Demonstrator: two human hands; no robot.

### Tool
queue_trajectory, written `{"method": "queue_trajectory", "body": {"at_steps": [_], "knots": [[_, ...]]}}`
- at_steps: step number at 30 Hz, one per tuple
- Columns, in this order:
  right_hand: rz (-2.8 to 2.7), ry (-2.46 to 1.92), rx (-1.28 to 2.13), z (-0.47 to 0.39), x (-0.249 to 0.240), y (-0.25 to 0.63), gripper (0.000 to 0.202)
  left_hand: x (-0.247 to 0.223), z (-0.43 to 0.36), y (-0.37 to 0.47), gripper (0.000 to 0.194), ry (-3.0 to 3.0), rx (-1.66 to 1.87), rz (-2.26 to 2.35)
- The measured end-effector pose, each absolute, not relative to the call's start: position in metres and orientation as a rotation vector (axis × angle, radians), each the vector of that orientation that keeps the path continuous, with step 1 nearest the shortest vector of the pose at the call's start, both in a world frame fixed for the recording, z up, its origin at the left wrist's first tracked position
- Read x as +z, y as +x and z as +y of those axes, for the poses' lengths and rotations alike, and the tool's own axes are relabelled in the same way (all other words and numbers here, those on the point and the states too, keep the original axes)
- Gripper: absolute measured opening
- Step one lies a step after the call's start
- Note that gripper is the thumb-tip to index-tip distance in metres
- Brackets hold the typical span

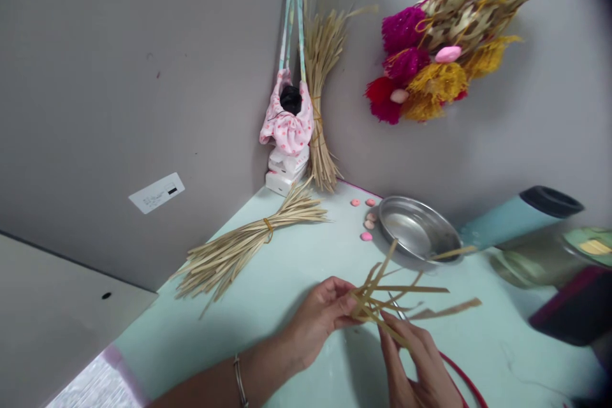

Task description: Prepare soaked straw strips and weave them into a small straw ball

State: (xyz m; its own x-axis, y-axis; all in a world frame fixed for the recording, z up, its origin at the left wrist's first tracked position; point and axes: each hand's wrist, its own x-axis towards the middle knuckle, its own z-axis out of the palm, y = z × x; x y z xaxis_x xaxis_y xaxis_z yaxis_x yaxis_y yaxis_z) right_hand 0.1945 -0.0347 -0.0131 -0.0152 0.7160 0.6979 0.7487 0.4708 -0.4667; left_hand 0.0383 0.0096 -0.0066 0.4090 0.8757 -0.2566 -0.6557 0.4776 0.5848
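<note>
My left hand (325, 312) pinches a small weave of flat straw strips (368, 303) above the table, its loose ends fanning up and to the right. Close by on the right, my right hand (418, 357) has its fingers closed at one strip of the same weave. Partly hidden beneath that hand is a pointed metal tool (396, 305), and a red loop (463, 377) shows beside the wrist. Left of the hands lies a tied bundle of straw strips (239, 243) on the pale green table (268, 319).
A steel bowl (415, 226) stands at the back, with several pink pieces (366, 236) beside it. To the right are a blue tumbler (521, 220) and a dark case (574, 306). Another straw bundle (321, 95) leans in the corner; tasselled woven ornaments (449, 44) hang above.
</note>
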Motion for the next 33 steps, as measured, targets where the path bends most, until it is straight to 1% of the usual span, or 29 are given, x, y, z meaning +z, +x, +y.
{"method": "queue_trajectory", "body": {"at_steps": [5, 12, 18, 24, 33], "knots": [[-1.733, -1.277, 0.028, -0.036, -0.013, 0.19, 0.033, -0.006, 0.011, 0.036, 0.041, 0.468, 0.957, 0.637], [-1.652, -1.393, 0.138, -0.041, -0.013, 0.181, 0.03, -0.006, 0.012, 0.036, 0.037, 0.468, 0.927, 0.61], [-1.679, -1.417, 0.026, -0.041, -0.01, 0.177, 0.027, -0.007, 0.012, 0.036, 0.034, 0.505, 0.911, 0.576], [-1.667, -1.425, 0.042, -0.041, -0.006, 0.179, 0.02, -0.002, 0.011, 0.037, 0.039, 0.508, 0.846, 0.58], [-1.643, -1.418, 0.04, -0.035, -0.006, 0.176, 0.023, -0.002, 0.009, 0.041, 0.036, 0.48, 0.898, 0.564]]}}
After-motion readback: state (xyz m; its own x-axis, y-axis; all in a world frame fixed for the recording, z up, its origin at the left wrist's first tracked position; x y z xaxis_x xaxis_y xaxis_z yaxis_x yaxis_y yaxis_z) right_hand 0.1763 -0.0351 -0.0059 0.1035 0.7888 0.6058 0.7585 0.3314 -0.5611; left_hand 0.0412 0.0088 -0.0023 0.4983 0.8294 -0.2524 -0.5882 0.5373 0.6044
